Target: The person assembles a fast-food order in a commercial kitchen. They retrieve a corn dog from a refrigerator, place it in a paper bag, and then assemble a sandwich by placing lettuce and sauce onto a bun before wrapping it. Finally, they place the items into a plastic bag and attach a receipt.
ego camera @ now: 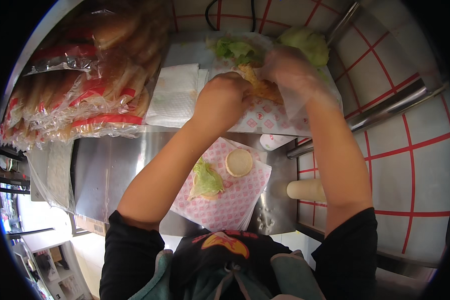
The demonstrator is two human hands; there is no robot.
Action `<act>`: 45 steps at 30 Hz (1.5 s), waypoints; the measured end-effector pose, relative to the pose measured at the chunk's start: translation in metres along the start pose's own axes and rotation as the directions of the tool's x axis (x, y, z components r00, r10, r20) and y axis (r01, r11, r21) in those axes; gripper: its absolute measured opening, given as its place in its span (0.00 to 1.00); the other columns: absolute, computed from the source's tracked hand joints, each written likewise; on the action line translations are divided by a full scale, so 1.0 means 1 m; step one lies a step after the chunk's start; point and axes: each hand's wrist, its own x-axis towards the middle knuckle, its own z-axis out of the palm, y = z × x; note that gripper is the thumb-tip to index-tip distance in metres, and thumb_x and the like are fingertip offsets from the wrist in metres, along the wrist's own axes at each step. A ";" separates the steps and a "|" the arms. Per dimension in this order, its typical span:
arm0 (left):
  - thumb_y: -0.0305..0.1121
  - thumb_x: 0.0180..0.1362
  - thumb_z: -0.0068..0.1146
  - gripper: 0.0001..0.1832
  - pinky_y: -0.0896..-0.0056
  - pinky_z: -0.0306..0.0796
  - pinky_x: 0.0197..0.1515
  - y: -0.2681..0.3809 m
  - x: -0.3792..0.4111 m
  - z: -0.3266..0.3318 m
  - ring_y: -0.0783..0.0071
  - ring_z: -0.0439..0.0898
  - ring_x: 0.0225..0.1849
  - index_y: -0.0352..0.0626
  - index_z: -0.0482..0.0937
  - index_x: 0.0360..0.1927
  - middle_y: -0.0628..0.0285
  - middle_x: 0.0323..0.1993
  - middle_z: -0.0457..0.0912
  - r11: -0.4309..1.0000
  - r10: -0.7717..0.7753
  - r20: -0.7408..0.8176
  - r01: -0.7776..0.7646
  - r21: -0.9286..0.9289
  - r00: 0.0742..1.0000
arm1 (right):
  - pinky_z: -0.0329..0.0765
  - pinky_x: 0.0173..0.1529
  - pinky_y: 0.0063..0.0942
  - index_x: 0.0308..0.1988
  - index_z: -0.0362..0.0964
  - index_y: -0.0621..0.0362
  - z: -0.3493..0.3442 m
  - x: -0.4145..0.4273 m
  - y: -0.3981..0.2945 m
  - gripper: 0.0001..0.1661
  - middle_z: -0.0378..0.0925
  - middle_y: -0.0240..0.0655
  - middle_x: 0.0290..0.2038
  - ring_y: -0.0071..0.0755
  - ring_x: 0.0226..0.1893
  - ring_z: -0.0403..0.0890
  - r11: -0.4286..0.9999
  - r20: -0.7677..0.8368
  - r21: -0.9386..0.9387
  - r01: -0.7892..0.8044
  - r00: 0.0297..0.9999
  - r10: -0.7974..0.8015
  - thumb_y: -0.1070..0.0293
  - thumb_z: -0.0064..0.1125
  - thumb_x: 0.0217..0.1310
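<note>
On the raised shelf, a golden breaded fried fillet [264, 88] lies over printed wrapping paper [260, 116]. My left hand [225, 95] has its fingers curled around the fillet's left edge. Motion blurs my right hand [290, 69], which is at the fillet's right side; its fingers are unclear. A translucent sheet [295, 103] hangs below that hand. Behind the fillet are loose lettuce leaves [236, 50] and a lettuce head [309, 45]. Lower down, a lettuce-topped bun half [208, 183] and a bare round bun half [239, 163] rest on stacked pink-printed wrappers [247, 191].
Plastic-bagged buns [97, 86] are piled at the left of the shelf. Folded white paper towels [174, 95] lie beside them. A steel counter [108, 176] runs below. At the right are a paper cup [275, 141], a pale cylindrical container [305, 190] and a metal rail [390, 105] along the tiled wall.
</note>
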 end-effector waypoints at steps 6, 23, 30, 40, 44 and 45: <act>0.28 0.44 0.59 0.05 0.65 0.71 0.33 -0.002 0.005 0.012 0.61 0.77 0.29 0.41 0.80 0.27 0.60 0.26 0.78 0.999 -0.006 -0.023 0.007 0.033 1.000 | 0.68 0.28 0.25 0.22 0.74 0.59 0.018 0.024 0.052 0.09 0.72 0.33 0.19 0.28 0.22 0.73 0.899 0.088 0.438 0.027 0.993 -0.073 0.64 0.59 0.40; 0.27 0.47 0.61 0.08 0.74 0.71 0.33 -0.005 -0.009 -0.017 0.70 0.78 0.29 0.38 0.81 0.32 0.57 0.29 0.80 0.991 -0.110 -0.156 0.096 -0.095 0.982 | 0.64 0.26 0.22 0.23 0.72 0.62 0.003 0.002 0.026 0.13 0.69 0.30 0.19 0.21 0.18 0.65 0.784 0.145 0.621 -0.014 0.985 -0.097 0.63 0.59 0.49; 0.26 0.48 0.63 0.08 0.82 0.68 0.32 0.005 -0.101 -0.087 0.83 0.74 0.27 0.36 0.81 0.33 0.65 0.27 0.80 0.853 -0.445 -0.293 0.301 -0.426 0.846 | 0.67 0.51 0.21 0.51 0.70 0.61 0.014 -0.019 0.049 0.29 0.74 0.38 0.48 0.28 0.46 0.73 0.011 0.369 0.926 -0.377 0.899 -0.234 0.57 0.60 0.51; 0.35 0.46 0.62 0.18 0.66 0.72 0.38 -0.091 -0.316 -0.038 0.63 0.78 0.35 0.40 0.79 0.41 0.53 0.39 0.79 0.574 -0.817 0.025 0.810 0.118 0.576 | 0.71 0.49 0.26 0.52 0.64 0.62 0.062 -0.186 -0.010 0.35 0.74 0.41 0.41 0.31 0.41 0.77 -0.040 0.331 0.940 -0.340 0.932 -0.145 0.68 0.62 0.40; 0.36 0.48 0.58 0.15 0.65 0.72 0.38 -0.110 -0.329 -0.007 0.60 0.79 0.34 0.41 0.79 0.39 0.55 0.36 0.80 0.494 -0.868 0.037 0.853 0.169 0.495 | 0.72 0.46 0.25 0.45 0.65 0.62 0.150 -0.202 -0.054 0.25 0.74 0.37 0.38 0.29 0.38 0.77 -0.196 0.564 0.774 -0.601 0.797 -0.217 0.76 0.63 0.44; 0.36 0.48 0.57 0.14 0.65 0.72 0.38 -0.111 -0.326 -0.004 0.60 0.79 0.33 0.42 0.80 0.38 0.56 0.34 0.80 0.496 -0.867 0.043 0.853 0.163 0.496 | 0.73 0.43 0.26 0.44 0.65 0.63 0.167 -0.197 -0.062 0.22 0.74 0.37 0.36 0.29 0.36 0.77 -0.161 0.584 0.784 -0.600 0.800 -0.140 0.74 0.63 0.48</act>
